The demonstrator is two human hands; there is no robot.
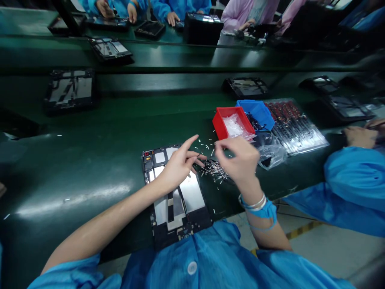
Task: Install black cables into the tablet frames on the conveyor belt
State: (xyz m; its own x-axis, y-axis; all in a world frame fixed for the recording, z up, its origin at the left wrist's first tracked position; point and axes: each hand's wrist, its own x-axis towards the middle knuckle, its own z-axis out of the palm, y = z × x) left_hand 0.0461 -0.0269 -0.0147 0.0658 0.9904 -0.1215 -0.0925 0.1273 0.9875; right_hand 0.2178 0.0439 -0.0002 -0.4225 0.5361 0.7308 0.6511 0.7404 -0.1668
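Observation:
My left hand (178, 166) is over an opened tablet (192, 192), index finger stretched out. A small black part (198, 155) shows at its thumb and middle finger, apparently pinched there. To the right, my right hand (240, 158) is raised with thumb and forefinger closed in a pinch; what sits between the tips is too small and blurred to make out. Below and between the hands lies a pile of small black and silver parts (215, 169), partly hidden by my right hand. Tiny white strips (206, 146) are scattered beyond it.
A red bin (221, 124) with a plastic bag and a blue bin (255, 110) with black parts stand behind my right hand. Beside them are a clear tray (300, 132) and a crumpled bag (270, 154). More opened tablets (70, 90) lie farther back. Co-workers sit opposite and at right.

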